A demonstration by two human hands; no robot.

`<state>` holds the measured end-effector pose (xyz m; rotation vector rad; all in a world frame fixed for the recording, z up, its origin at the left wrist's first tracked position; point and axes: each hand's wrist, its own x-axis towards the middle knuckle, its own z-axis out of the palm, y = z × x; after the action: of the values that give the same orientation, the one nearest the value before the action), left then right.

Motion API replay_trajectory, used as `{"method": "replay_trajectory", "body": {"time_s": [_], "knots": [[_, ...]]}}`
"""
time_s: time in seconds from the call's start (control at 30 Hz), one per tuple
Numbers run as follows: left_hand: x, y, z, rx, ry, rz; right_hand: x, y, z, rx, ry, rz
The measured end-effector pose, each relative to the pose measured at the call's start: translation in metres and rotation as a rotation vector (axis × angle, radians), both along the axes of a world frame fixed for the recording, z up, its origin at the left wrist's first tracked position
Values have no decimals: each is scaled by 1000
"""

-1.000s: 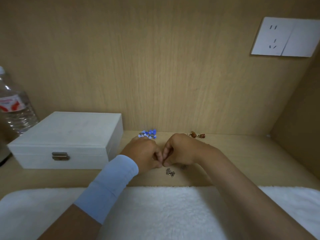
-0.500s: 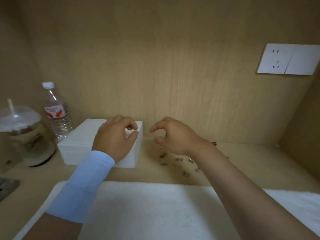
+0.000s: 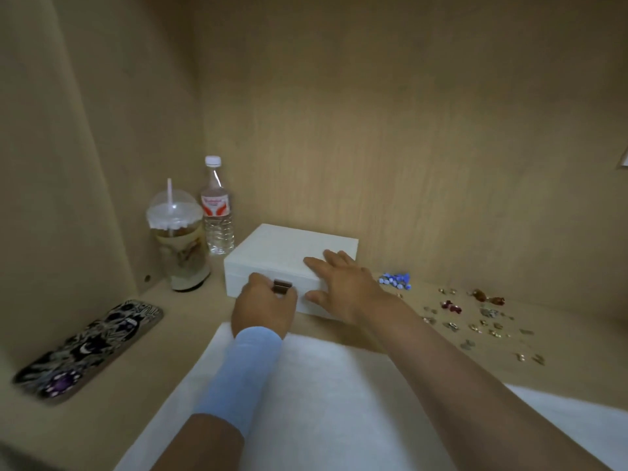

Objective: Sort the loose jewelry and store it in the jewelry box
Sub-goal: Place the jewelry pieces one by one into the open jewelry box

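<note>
A white jewelry box point(image 3: 272, 256) stands shut on the wooden shelf. My left hand point(image 3: 263, 309) is at its front, thumb and fingers pinching the metal clasp point(image 3: 282, 287). My right hand point(image 3: 343, 283) lies flat on the box's right front corner, fingers spread on the lid and thumb on the front wall. Loose jewelry is scattered to the right: a blue beaded piece point(image 3: 396, 279), a dark red piece point(image 3: 450, 305), amber pieces point(image 3: 487, 296) and several small metal pieces point(image 3: 489, 326).
A lidded drink cup with a straw point(image 3: 180, 243) and a water bottle point(image 3: 217, 215) stand left of the box. A patterned phone point(image 3: 88, 348) lies at the near left. A white fleece cloth point(image 3: 323, 402) covers the front. Wooden walls close the back and left.
Both hands left the small jewelry and moved left to the box. The left hand came down from the lid to the clasp; the right hand settled on the lid. The camera view swung left.
</note>
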<state>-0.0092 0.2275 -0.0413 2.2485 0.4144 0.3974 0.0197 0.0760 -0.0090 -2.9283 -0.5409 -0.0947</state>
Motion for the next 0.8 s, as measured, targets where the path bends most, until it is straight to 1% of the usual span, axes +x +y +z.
{"method": "replay_trajectory", "body": {"time_s": [0.07,0.17,0.3,0.43,0.53,0.73,0.8], "knots": [[2,2,-7,-28,-30,28,2,-1,-8,42,-15,11],[5,1,-11,4,-63,56,2,-3,-14,81,-59,25],[8,-1,-14,103,-113,69,3,0,-18,81,-99,-1],[10,-2,-15,224,-118,52,6,1,-16,99,-73,-15],[10,-3,-16,267,-113,46,9,2,-12,116,-69,-16],[10,-6,-20,292,-111,64,9,3,-5,115,-61,-17],[11,-5,-21,267,-114,60,9,3,-3,126,-97,-21]]}}
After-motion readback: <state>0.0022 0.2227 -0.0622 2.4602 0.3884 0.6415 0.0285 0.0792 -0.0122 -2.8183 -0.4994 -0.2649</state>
